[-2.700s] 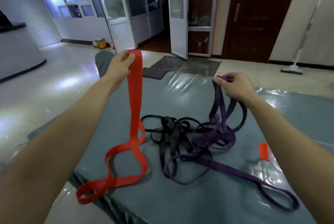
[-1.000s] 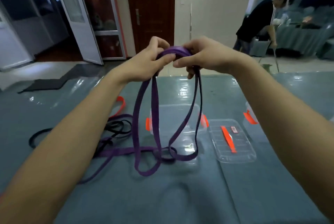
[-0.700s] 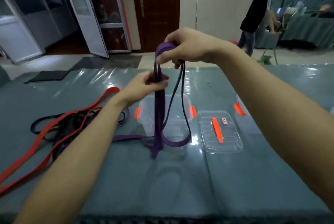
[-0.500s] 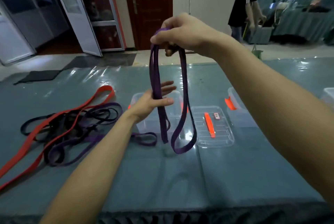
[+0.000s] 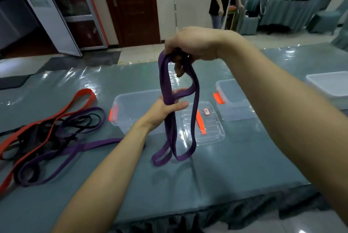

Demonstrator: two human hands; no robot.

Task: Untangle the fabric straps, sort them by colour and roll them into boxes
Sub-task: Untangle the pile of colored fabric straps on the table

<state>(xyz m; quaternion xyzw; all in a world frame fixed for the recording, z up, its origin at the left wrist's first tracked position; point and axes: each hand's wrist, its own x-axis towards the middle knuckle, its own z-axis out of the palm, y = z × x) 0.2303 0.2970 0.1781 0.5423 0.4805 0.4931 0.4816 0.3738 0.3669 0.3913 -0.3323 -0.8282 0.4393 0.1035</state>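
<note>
A purple strap [image 5: 165, 82] hangs in folded loops above the table, its top gathered in my right hand [image 5: 190, 44]. Lower down, my left hand [image 5: 165, 108] pinches the same purple strap between thumb and fingers, and two loop ends dangle to the tablecloth. On the left lies a pile with a red strap [image 5: 82, 97], a black strap [image 5: 82, 121] and another purple strap [image 5: 56, 157]. Behind the hands stands a clear box [image 5: 131, 104] with orange latches, with its lid [image 5: 211, 129] lying flat beside it.
A second clear box [image 5: 233, 104] sits right of the lid, and a white box [image 5: 329, 86] at the far right edge. The table [image 5: 226, 167] has a grey-green cloth under plastic. A person in black stands far behind, near chairs and a dark door.
My left hand has closed on the hanging purple strap where it was open before. The strap's loops have shifted and hang lower over the tablecloth.
</note>
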